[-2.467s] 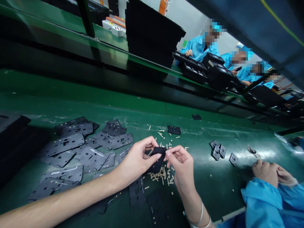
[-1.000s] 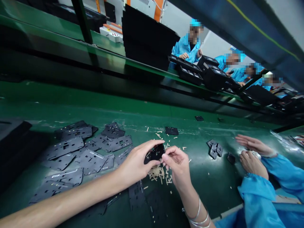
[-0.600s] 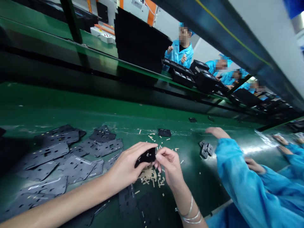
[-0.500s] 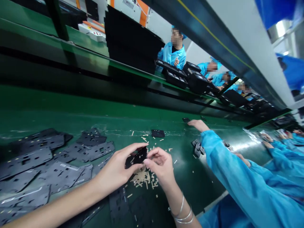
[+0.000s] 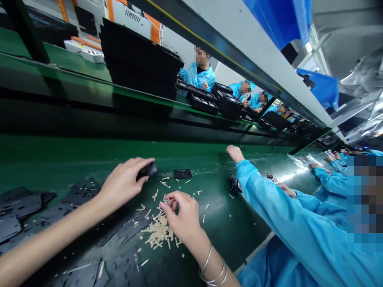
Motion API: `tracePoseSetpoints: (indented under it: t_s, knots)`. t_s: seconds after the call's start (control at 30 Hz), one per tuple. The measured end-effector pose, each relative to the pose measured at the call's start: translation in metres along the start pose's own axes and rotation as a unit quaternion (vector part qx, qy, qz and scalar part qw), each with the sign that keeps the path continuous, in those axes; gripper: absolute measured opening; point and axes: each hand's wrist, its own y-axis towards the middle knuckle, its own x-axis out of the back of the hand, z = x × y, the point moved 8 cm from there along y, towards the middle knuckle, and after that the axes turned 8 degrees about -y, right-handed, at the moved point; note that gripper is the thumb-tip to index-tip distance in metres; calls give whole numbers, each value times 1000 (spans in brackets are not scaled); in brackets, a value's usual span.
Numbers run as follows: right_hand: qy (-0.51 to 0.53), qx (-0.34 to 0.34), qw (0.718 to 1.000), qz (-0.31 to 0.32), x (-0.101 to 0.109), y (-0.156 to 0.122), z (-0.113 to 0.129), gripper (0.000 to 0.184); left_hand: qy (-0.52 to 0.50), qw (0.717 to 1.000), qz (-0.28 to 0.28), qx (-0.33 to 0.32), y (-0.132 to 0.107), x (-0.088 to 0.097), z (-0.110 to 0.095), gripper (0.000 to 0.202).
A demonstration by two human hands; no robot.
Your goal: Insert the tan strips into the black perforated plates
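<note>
My left hand [image 5: 122,178] is closed round a small black plate [image 5: 147,170], raised over the bench; my fingers cover much of it. Lower and to the right, my right hand [image 5: 183,211] is apart from that plate, thumb and fingertips brought together. Whether a strip is between them I cannot make out. Under this hand lies a loose pile of small beige strips [image 5: 158,231]. Another black plate [image 5: 182,173] rests flat behind the pile. Many flat black punched sheets [image 5: 26,207] overlap on the left, and more [image 5: 128,267] lie in front.
A co-worker's blue sleeve [image 5: 263,203] reaches across the green bench [image 5: 215,223] at right, beside a small heap of black parts [image 5: 235,185]. A raised shelf along the back holds a tall black stack [image 5: 137,59] and black trays [image 5: 203,104]. More people sit further along.
My left hand has moved left and up with the black plate, parting from my right hand. My right hand is now over the strips. The view has shifted, and the co-worker's arm still reaches to the back.
</note>
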Motion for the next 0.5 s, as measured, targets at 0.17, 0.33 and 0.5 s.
tracePoseSetpoints:
  t_s: [0.17, 0.33, 0.5]
  knots:
    - [-97, 33, 994, 32, -6, 0, 1, 6, 149, 987, -52, 25, 51, 34, 18, 41]
    - [-140, 61, 987, 56, -14, -3, 5, 6, 126, 989, -55, 60, 52, 34, 43, 44]
    - [-162, 105, 978, 77, -20, -10, 15, 6, 183, 979, -14, 88, 43, 18, 48, 38]
